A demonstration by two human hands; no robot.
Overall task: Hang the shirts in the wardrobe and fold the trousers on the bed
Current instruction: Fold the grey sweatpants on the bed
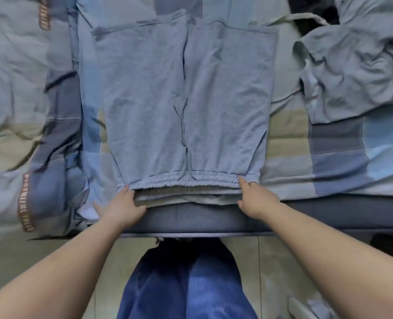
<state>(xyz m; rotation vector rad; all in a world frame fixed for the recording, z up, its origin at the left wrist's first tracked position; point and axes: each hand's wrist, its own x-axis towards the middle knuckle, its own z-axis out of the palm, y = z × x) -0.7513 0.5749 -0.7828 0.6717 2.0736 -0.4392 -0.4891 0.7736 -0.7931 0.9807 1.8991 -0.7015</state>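
A pair of grey trousers [181, 100] lies flat on the bed [289, 143], already doubled over so that the elastic waistband [197, 178] sits at the near edge on top of lower layers of the same cloth, with the hems away at the far side. The left hand [124, 203] is at the near left corner of the stack, its fingers [127, 192] tucked at the edge of the waistband and seemingly pinching the layers, though how firmly cannot be told. The right hand [255, 199] is at the near right corner, thumb on top of the waistband and the other fingers curled under the edge, gripping the cloth. Judging from this, the folding of this pair is partway through: one fold looks made, and at least another seems needed to bring it to a compact bundle. A crumpled grey-green garment [352, 65] lies on the bed to the right, well apart from the trousers and not yet dealt with; whether it is a shirt or another pair of trousers is hard to say. No wardrobe is in view, so nothing here shows how the hanging stands. A patterned quilt [30, 111] lies bunched to the left.
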